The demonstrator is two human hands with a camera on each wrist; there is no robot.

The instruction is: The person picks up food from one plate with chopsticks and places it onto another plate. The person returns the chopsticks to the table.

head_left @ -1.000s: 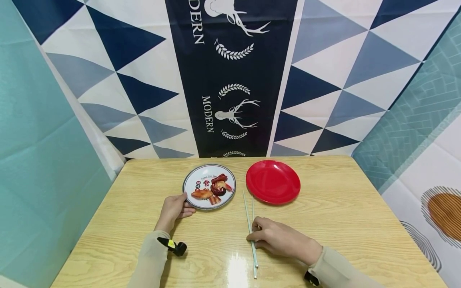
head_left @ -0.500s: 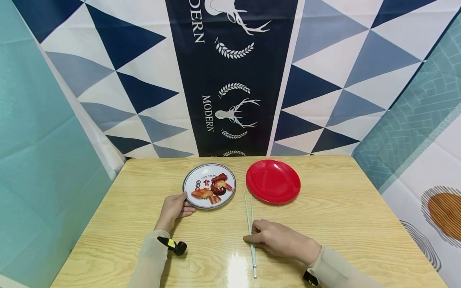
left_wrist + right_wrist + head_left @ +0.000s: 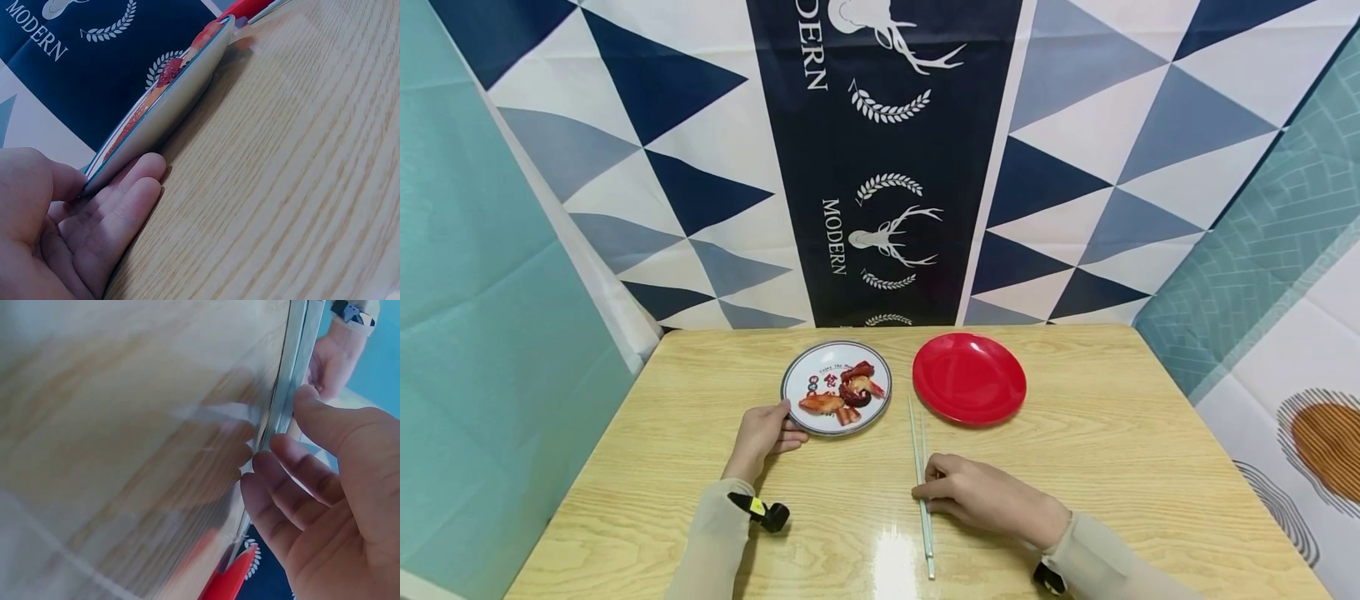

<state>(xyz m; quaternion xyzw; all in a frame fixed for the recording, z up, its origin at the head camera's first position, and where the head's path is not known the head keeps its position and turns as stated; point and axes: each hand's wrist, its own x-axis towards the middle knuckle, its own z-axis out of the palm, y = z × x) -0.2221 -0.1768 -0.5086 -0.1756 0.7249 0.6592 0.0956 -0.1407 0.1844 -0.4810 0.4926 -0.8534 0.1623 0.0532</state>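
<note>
My left hand [image 3: 763, 433] holds the near left edge of a white plate [image 3: 805, 371], thumb at the rim and fingers beneath it. Bits of food [image 3: 822, 403] lie on that plate: shrimp-like and reddish-brown pieces. In the left wrist view the plate's pale underside [image 3: 165, 115] shows above the fingers. My right hand [image 3: 970, 496] pinches a pair of pale green chopsticks [image 3: 928, 533] between thumb and fingers. They lie low along the table, far ends pointing between the plates. The right wrist view shows the chopsticks [image 3: 289, 369] side by side at the thumb.
A red plate [image 3: 968, 379] with nothing on it sits right of the white one, near the table's back edge. The wood-grain table [image 3: 1075, 433] meets a patterned cloth wall [image 3: 895, 150] behind. Black cameras are strapped to both wrists.
The right thumb and fingers have shifted slightly on the chopsticks, whose near ends have come closer together. My left hand and both plates have stayed put.
</note>
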